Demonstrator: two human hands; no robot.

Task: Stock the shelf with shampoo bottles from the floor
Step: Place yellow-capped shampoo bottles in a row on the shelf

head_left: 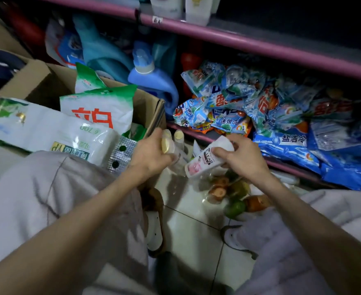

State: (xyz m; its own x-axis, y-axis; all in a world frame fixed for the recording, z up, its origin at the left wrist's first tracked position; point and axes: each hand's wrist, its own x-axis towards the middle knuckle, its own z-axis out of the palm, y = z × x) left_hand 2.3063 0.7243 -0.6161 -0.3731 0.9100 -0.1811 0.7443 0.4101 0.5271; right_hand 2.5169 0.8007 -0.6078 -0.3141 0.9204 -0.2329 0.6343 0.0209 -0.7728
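Shampoo bottles by our knees

We see a pink-labelled white bottle (205,159) tilted, two yellow-capped bottles (179,139) upright on the floor.

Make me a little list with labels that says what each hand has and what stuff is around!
left hand: grips a clear bottle with a yellow cap
right hand: grips a white and pink shampoo bottle, tilted
still on floor: another yellow-capped bottle, standing between the hands
shelf above: white bottles already standing behind the pink shelf rail
lower shelf: pile of blue detergent bags, blue jug
left side: cardboard box with green and white bags
floor by the knees: small brown and green bottles
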